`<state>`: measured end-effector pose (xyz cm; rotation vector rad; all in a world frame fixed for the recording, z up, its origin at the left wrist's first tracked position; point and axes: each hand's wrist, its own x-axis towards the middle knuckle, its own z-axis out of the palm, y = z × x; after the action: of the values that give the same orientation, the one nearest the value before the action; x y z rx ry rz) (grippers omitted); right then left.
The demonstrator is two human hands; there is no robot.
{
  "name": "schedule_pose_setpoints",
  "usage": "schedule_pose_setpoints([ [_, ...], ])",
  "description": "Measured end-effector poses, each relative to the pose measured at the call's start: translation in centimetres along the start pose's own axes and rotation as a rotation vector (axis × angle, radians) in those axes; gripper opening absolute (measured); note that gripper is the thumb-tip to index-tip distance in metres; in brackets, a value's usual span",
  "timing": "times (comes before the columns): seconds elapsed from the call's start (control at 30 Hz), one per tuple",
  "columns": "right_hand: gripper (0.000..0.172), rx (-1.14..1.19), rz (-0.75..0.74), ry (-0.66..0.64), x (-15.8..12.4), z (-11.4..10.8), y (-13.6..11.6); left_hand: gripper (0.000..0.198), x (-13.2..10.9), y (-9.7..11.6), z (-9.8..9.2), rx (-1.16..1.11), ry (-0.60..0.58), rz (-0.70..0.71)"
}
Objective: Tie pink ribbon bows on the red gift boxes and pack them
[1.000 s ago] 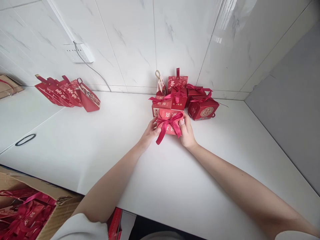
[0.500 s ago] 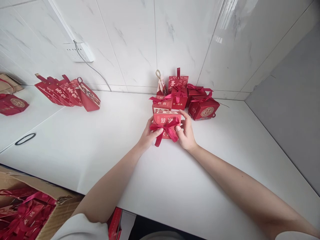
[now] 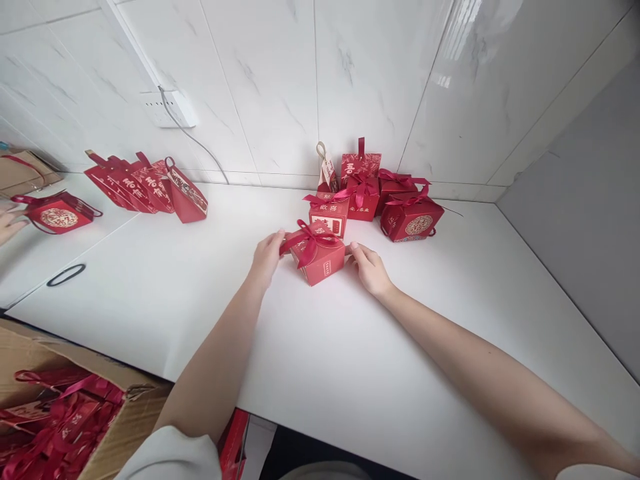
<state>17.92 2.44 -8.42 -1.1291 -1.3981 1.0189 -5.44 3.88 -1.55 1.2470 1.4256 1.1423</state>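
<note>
A red gift box with a dark red ribbon bow on its lid sits on the white tabletop, turned at an angle. My left hand is at its left side, thumb and fingers closed at the box's edge by a ribbon end. At the opposite side, my right hand pinches the box's right edge; its lower fingers are curled. Just behind stands another red box with a bow. Farther back are a red box with a ribbon bow, a red bag and a box with a round gold emblem.
Several red bags lean in a row along the tiled wall. At far left, another person's hand is by a red box. A black oval ring lies on the table. An open carton of ribboned boxes stands lower left.
The box held by my hands has turned and come down onto the table, and my hands have moved apart to its sides. Another person's hand has appeared at far left.
</note>
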Motion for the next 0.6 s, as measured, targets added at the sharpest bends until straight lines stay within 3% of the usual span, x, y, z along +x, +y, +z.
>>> schedule_pose_setpoints([
  [0.1, 0.049, -0.015, -0.019, 0.031, 0.0, 0.0, 0.2, 0.063, -0.2, 0.8, -1.1, 0.13, 0.052, 0.178],
  [0.23, 0.045, 0.074, 0.021, 0.027, 0.3, -0.1, 0.6, 0.071, -1.8, 2.3, -1.0, 0.463, -0.079, 0.399],
  [0.4, 0.036, 0.103, 0.047, 0.041, 0.6, -0.2, 0.7, 0.11, -3.0, 5.0, 1.2, 0.871, -0.233, 0.361],
  [0.5, 0.032, 0.101, 0.066, 0.081, 0.6, -0.4, 0.8, 0.122, -3.0, 6.4, 2.4, 0.936, -0.341, 0.364],
  [0.6, 0.031, 0.096, 0.087, 0.107, 0.6, -0.6, 1.0, 0.125, -3.2, 7.3, 2.0, 0.97, -0.387, 0.323],
])
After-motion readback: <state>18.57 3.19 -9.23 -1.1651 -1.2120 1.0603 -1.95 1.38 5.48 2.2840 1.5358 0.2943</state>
